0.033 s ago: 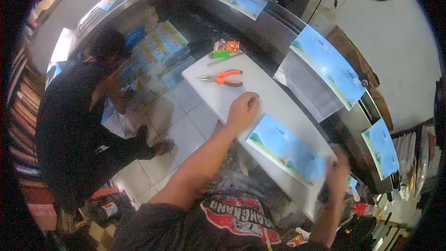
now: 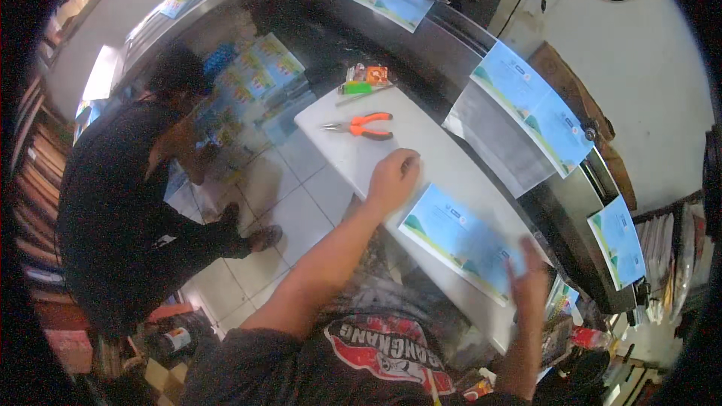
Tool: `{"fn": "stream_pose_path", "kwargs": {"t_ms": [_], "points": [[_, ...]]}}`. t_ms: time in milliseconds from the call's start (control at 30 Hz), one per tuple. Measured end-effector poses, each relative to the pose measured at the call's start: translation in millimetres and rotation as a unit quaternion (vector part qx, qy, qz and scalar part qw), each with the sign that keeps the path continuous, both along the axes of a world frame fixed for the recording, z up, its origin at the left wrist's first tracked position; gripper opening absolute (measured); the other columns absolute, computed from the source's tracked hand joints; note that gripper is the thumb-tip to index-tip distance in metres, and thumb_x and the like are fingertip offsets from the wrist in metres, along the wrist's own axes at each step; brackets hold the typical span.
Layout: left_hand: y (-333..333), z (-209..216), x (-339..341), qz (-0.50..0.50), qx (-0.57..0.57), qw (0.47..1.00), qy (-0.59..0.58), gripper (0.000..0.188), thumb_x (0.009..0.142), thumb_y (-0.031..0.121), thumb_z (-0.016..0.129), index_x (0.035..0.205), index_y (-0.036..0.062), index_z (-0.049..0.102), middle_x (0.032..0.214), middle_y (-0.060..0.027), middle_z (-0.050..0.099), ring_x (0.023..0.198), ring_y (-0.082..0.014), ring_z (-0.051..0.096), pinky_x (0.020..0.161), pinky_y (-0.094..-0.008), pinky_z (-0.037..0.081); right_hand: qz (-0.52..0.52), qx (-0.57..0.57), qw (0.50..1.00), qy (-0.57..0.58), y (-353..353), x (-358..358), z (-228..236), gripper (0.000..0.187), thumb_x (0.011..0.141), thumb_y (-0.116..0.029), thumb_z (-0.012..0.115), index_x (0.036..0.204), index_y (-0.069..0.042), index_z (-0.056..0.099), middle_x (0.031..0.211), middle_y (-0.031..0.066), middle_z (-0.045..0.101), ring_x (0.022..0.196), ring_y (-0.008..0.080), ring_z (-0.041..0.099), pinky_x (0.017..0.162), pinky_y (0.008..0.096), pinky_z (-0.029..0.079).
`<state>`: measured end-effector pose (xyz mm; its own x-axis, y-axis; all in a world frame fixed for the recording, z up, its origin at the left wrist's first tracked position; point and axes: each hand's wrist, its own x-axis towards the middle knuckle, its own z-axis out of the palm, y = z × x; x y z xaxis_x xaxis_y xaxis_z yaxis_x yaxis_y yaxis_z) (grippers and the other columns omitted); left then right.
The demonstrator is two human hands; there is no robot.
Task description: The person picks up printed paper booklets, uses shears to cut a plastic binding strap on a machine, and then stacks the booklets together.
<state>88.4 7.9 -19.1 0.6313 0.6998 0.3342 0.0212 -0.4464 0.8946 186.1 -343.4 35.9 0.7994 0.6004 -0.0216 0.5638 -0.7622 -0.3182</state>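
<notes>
A light blue printed sheet (image 2: pixel 451 229) with a green hill pattern lies on a long white tabletop (image 2: pixel 444 154). My left hand (image 2: pixel 395 178) rests on the tabletop beside the sheet's far left corner, its fingers curled in a loose fist. Over the right end of the sheet is my right hand (image 2: pixel 530 278), its fingers blurred by motion; whether they grip the paper does not show. Beyond my left hand lie orange-handled long-nose pliers (image 2: pixel 361 126). Near the table's far end sit a green item (image 2: pixel 356 88) and a small orange packet (image 2: pixel 377 74).
Similar blue sheets (image 2: pixel 530 101) lie along a dark machine-like bar beyond the table, with a grey translucent sheet (image 2: pixel 500 139) below one. At left, a person in black (image 2: pixel 124 195) bends over stacks of printed sheets (image 2: pixel 259 71) on the tiled floor (image 2: pixel 301 207). A red-labelled bottle (image 2: pixel 590 338) is at right.
My right hand has moved slightly left, further over the sheet's right end. My left hand and the pliers stay where they were.
</notes>
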Motion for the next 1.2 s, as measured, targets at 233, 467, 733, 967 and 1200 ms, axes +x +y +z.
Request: {"fn": "stream_pose_path", "kwargs": {"t_ms": [233, 467, 733, 967, 1200], "points": [[0, 1, 1, -0.009, -0.024, 1.000, 0.014, 0.018, 0.089, 0.013, 0.062, 0.103, 0.0012, 0.065, 0.094, -0.0169, 0.068, 0.080, -0.0277, 0.066, 0.071, -0.0358, 0.052, 0.172, -0.082, 0.978, -0.080, 52, -109, -3, 0.076, 0.073, -0.032, 0.080, 0.137, -0.005, 0.047, 0.145, 0.0214, 0.043, 0.134, 0.0402, 0.039, 0.109, 0.0509, 0.034], [0, -1, -1, -0.013, -0.013, 1.000, -0.005, 0.020, 0.089, 0.014, 0.062, 0.104, 0.0017, 0.066, 0.093, -0.0156, 0.068, 0.079, -0.0235, 0.065, 0.071, -0.0346, 0.052, 0.163, -0.057, 0.980, 0.095, 39, -94, 13, 0.055, 0.079, -0.024, 0.072, 0.127, -0.004, 0.055, 0.132, 0.0187, 0.056, 0.124, 0.0364, 0.050, 0.103, 0.0455, 0.043], [-1, 4, -3, -0.013, -0.056, 0.998, 0.005, 0.020, 0.090, 0.016, 0.062, 0.103, 0.0013, 0.066, 0.092, -0.0143, 0.068, 0.078, -0.0239, 0.065, 0.071, -0.0336, 0.051, 0.112, -0.056, 0.986, 0.107, 37, -54, 55, 0.033, 0.086, -0.014, 0.056, 0.116, -0.004, 0.064, 0.109, 0.0230, 0.067, 0.099, 0.0396, 0.064, 0.090, 0.0425, 0.051], [1, 5, -2, -0.008, -0.018, 1.000, -0.017, 0.020, 0.089, 0.015, 0.062, 0.103, 0.0017, 0.066, 0.093, -0.0168, 0.068, 0.078, -0.0256, 0.066, 0.071, -0.0353, 0.052, -0.127, 0.083, 0.881, -0.448, -67, 92, 162, 0.038, 0.097, -0.010, 0.047, 0.134, -0.006, 0.056, 0.128, 0.0167, 0.062, 0.119, 0.0274, 0.058, 0.100, 0.0377, 0.044], [-1, 3, 0, 0.006, -0.016, 1.000, 0.002, 0.019, 0.089, 0.015, 0.062, 0.102, 0.0009, 0.066, 0.092, -0.0169, 0.068, 0.075, -0.0257, 0.066, 0.069, -0.0346, 0.052, -0.114, 0.115, 0.950, -0.265, -145, 197, 81, 0.041, 0.098, -0.008, 0.038, 0.136, -0.004, 0.052, 0.144, 0.0161, 0.049, 0.136, 0.0315, 0.043, 0.111, 0.0391, 0.035]]}}
